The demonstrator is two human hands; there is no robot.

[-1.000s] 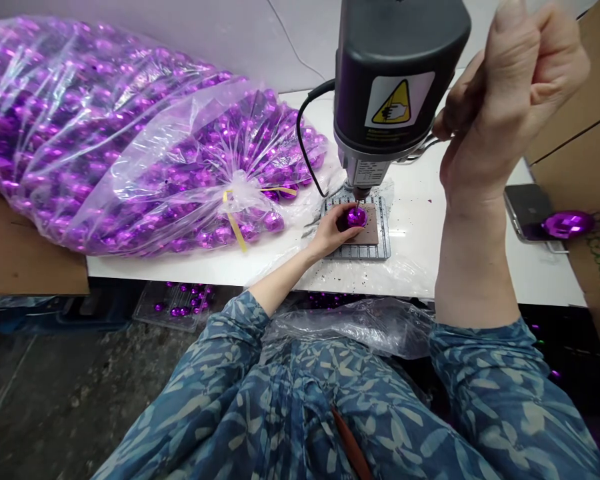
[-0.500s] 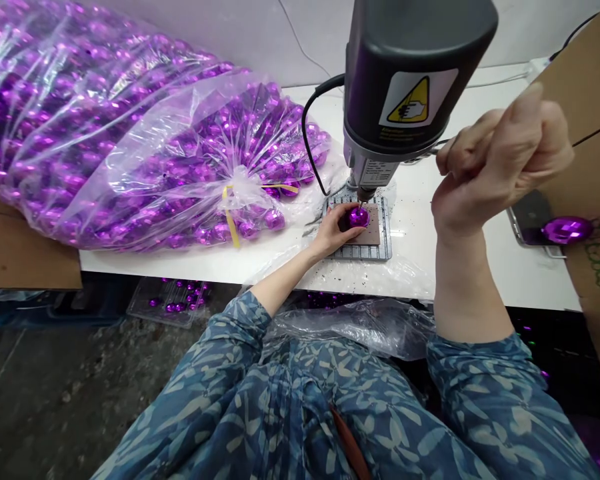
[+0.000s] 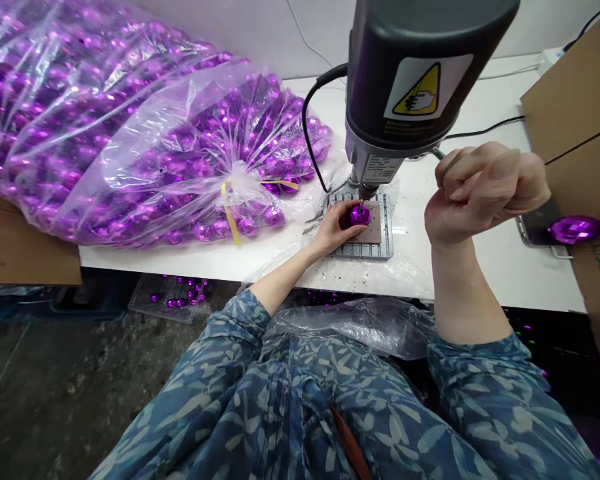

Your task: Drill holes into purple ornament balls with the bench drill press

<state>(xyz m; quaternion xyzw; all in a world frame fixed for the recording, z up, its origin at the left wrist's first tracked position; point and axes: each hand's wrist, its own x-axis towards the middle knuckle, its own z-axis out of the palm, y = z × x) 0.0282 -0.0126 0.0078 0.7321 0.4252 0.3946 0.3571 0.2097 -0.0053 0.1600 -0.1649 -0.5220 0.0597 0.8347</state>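
A grey bench drill press stands on a white table. Its bit comes down onto a shiny purple ball. My left hand grips that ball and holds it on a brown pad on the drill's grey slotted base. My right hand is closed in a fist around the drill's metal feed lever, to the right of the drill head.
Two large clear bags of purple balls cover the table's left side. A cardboard box stands at the right, with a phone and another purple ball beside it. A tray of balls lies below the table. Clear plastic rests on my lap.
My right hand has pulled the lever down from high beside the drill head to about table-side height. The left hand has kept the ball under the bit.
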